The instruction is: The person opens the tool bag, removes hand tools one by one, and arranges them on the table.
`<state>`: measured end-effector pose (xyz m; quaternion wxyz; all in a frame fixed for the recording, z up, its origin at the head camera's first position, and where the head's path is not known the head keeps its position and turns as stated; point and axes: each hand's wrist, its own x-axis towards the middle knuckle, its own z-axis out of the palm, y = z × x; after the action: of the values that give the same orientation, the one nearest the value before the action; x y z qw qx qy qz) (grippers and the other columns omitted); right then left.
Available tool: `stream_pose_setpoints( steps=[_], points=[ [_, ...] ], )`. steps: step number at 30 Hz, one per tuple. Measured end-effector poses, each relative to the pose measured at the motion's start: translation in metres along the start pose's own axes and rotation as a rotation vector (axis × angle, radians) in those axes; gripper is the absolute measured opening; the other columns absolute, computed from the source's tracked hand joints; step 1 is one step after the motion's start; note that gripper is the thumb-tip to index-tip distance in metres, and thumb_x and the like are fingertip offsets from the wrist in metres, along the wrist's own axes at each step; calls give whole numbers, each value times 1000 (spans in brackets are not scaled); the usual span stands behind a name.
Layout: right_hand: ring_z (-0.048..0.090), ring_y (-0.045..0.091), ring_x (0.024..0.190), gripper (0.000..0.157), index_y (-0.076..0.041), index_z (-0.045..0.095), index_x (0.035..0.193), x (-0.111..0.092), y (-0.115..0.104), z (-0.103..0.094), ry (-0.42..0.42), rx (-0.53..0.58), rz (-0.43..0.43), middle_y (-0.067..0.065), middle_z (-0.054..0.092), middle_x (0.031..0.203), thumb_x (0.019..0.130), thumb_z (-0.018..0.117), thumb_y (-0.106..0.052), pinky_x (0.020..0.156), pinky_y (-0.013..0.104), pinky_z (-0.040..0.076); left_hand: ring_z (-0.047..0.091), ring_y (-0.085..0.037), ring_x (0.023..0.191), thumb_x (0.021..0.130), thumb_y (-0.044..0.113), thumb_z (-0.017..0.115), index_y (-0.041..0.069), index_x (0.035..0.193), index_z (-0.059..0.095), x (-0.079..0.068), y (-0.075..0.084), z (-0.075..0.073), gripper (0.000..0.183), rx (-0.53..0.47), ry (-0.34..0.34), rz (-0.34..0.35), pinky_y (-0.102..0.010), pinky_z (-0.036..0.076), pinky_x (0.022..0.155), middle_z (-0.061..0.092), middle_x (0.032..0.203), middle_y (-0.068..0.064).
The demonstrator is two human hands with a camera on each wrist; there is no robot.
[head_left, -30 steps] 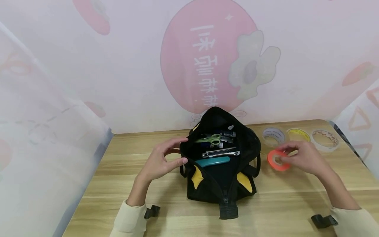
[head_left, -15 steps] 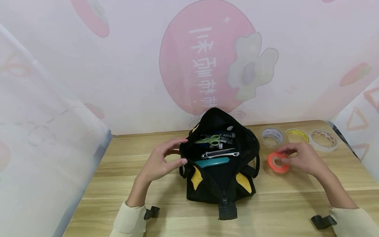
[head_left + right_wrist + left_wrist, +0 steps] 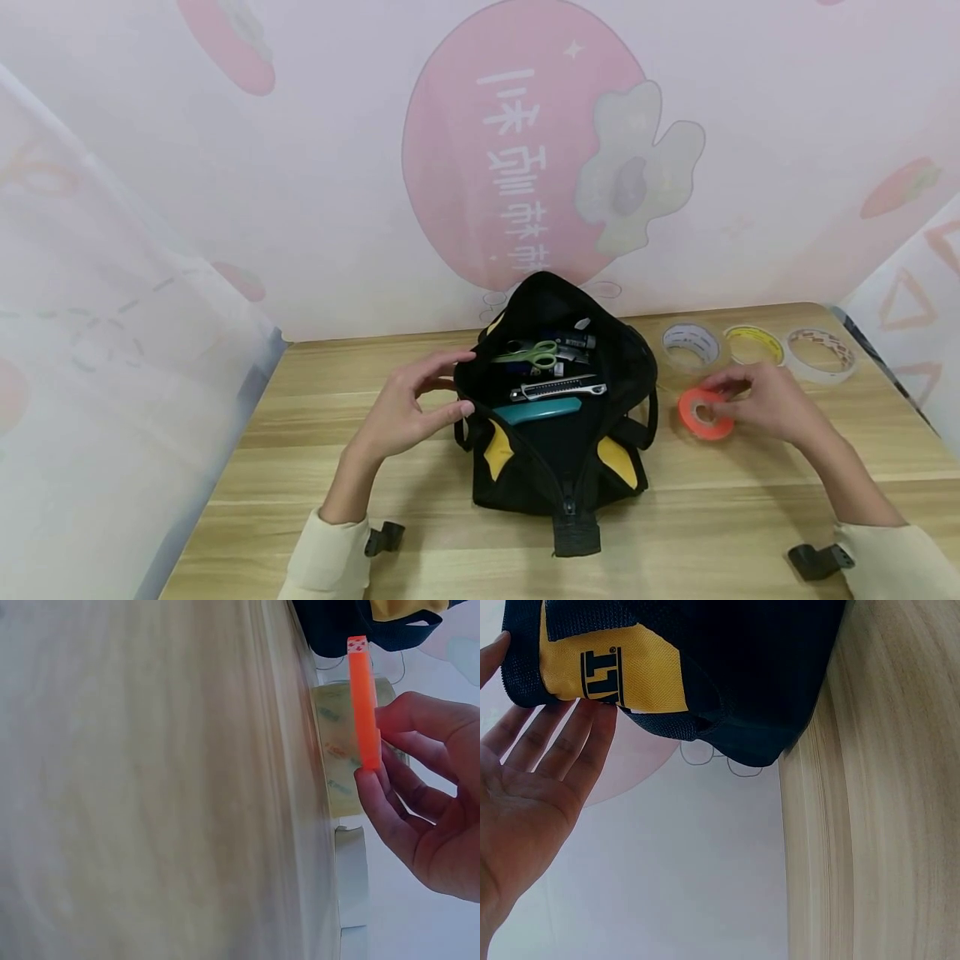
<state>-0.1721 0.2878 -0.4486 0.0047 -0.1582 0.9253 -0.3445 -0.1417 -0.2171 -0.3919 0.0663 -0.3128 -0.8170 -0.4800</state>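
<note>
A black tool bag (image 3: 517,492) with yellow patches stands upright and unzipped mid-table. Inside lie green-handled scissors (image 3: 542,355), a utility knife (image 3: 562,387), a teal-handled item (image 3: 540,410) and some dark cylinders. My left hand (image 3: 405,408) rests on the bag's left rim, thumb and fingers spread apart. The left wrist view shows those fingers nearly straight against the yellow side panel (image 3: 649,664); some fingertips are hidden. To the right of the bag, my right hand (image 3: 772,404) pinches an orange roll of tape (image 3: 692,417) between thumb and fingers, slightly above the table.
Behind the right hand stand a roll of clear tape (image 3: 690,335), a roll with a yellow core (image 3: 756,335) and a third roll (image 3: 842,372). A printed cloth wall (image 3: 337,208) rises at the table's back edge. The wooden table (image 3: 300,450) spreads to both sides.
Both hands and the bag stay almost where they were. The orange tape roll has dropped very slightly in the head view; the small overall shift looks like camera movement.
</note>
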Motion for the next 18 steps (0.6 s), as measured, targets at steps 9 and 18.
stream_pose_setpoints(
  steps=[9,18],
  points=[
    [67,3,87,26,-3,80,111,1,2,3,-85,-12,50,6,79,101,86,86,-8,72,19,59,74,-27,117,91,3,84,7,146,64,0,0,0,59,-3,-3,2,-36,66,98,70,142,-13],
    [67,0,85,25,-1,79,112,0,-1,1,-92,-19,39,5,79,100,88,83,-8,72,19,59,73,-26,118,91,3,84,8,146,64,0,1,-1,59,2,-6,3,-37,66,98,70,143,-13]
  ],
)
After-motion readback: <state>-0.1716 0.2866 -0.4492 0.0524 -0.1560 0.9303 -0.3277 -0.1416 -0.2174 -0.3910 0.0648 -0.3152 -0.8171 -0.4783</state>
